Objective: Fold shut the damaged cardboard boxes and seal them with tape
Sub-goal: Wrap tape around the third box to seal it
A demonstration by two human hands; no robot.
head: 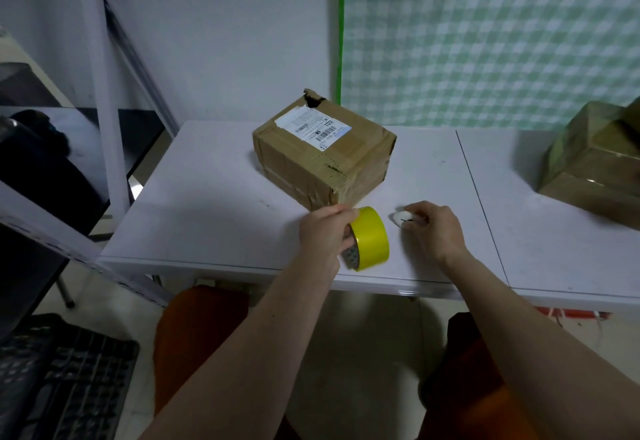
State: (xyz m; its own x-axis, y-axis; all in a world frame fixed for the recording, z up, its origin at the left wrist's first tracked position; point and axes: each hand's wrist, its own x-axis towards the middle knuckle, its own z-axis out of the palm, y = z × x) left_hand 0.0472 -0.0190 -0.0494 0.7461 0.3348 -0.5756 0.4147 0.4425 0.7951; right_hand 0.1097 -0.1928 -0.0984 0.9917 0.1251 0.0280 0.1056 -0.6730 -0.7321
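1. Two hands work at the near edge of a white surface (pixel 214 197); the cardboard box (pixel 323 155) at its middle serves as the landmark for all positions below.
2. Cardboard box: closed, wrapped in brown tape, with a white shipping label (pixel 313 128) on top, a torn hole at its far top corner and a dark split on its near top edge.
3. Left hand (pixel 323 233): just in front of the box's near corner, fingers curled round the yellow tape roll (pixel 370 238), gripping it from the left side.
4. Yellow tape roll: stands on edge on the surface, directly in front of the box's near corner and close to it, though contact cannot be told.
5. Right hand (pixel 433 228): in front of and to the right of the box, clenched round a small white object (pixel 403 218) with black marks; what that object is cannot be told.
6. Second cardboard box (pixel 588 166): well to the right of the landmark box, on an adjoining surface panel, partly cut off by the picture edge.
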